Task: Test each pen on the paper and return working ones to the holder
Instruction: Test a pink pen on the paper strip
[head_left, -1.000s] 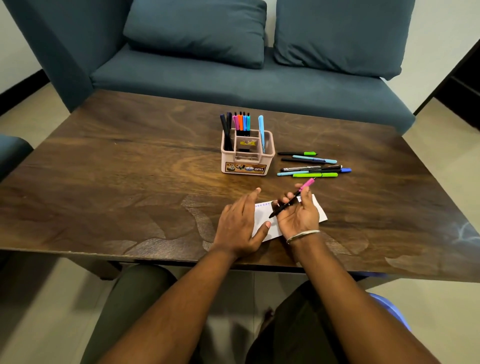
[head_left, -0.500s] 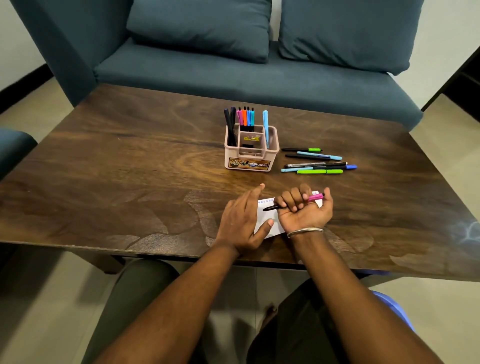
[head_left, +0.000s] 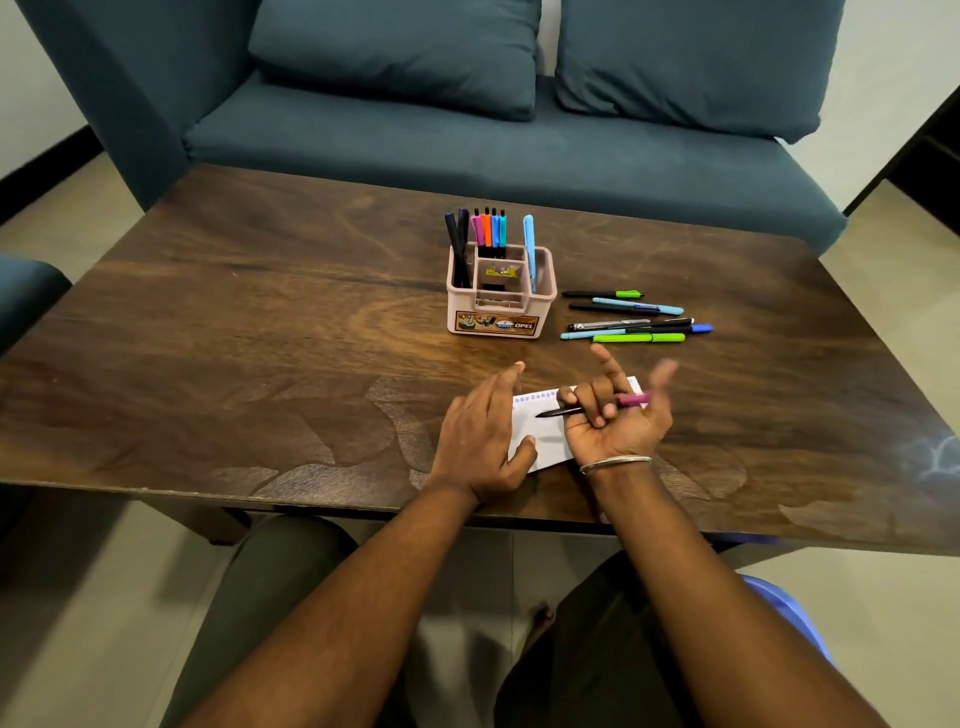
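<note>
A small white sheet of paper (head_left: 540, 439) lies near the table's front edge. My left hand (head_left: 480, 441) rests flat on its left part, fingers spread. My right hand (head_left: 615, 418) is turned palm up over the paper and grips a black pen with a pink end (head_left: 563, 411) between its middle fingers, lying almost level with the tip pointing left; index finger and thumb stick out. A beige pen holder (head_left: 501, 306) stands behind the paper with several pens upright in it. Several loose pens (head_left: 631, 318) lie in a row to the holder's right.
The dark wooden table (head_left: 234, 364) carries everything. A teal sofa (head_left: 467, 140) with two cushions stands right behind it. A blue stool (head_left: 779, 603) shows under my right arm, and my knees sit below the table's front edge.
My right hand rolled from fingers-down to palm-up, swinging the pen from a steep slant to nearly level. Its index finger and thumb have spread out. My left hand stayed on the paper.
</note>
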